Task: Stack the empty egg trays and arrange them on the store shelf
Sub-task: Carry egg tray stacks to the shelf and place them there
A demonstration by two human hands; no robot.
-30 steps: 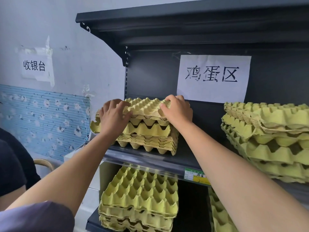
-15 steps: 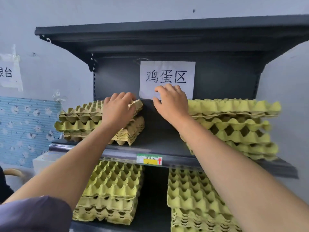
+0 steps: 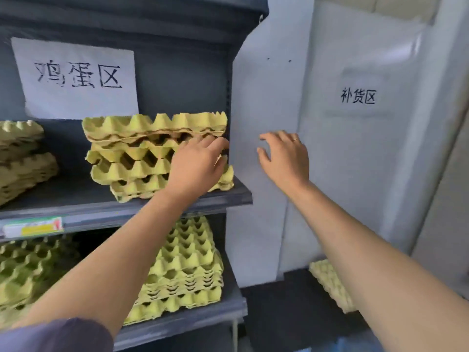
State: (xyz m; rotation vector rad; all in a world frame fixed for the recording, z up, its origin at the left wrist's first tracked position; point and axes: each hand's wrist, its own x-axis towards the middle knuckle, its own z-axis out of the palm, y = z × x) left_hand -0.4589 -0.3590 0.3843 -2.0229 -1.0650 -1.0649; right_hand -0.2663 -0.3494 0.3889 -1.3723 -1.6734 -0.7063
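Observation:
A loose stack of yellow-green egg trays [image 3: 142, 148] stands at the right end of the dark upper shelf [image 3: 101, 207]. My left hand [image 3: 200, 163] rests on the stack's front right corner with its fingers stretched out over the trays. Just past the shelf's right side, my right hand [image 3: 284, 156] hovers in front of the white wall, fingers spread, holding nothing. A second tray stack [image 3: 22, 158] sits at the left of the same shelf.
The lower shelf [image 3: 182, 323] carries two more tray stacks, one on the right [image 3: 187, 265] and one on the left [image 3: 30, 270]. A single tray [image 3: 330, 283] lies on a dark surface low at the right. A paper sign [image 3: 73, 77] hangs on the shelf's back panel.
The view has swung right. My left hand left the left stack and now touches the right stack. My right hand moved off the right stack, past the shelf's side.

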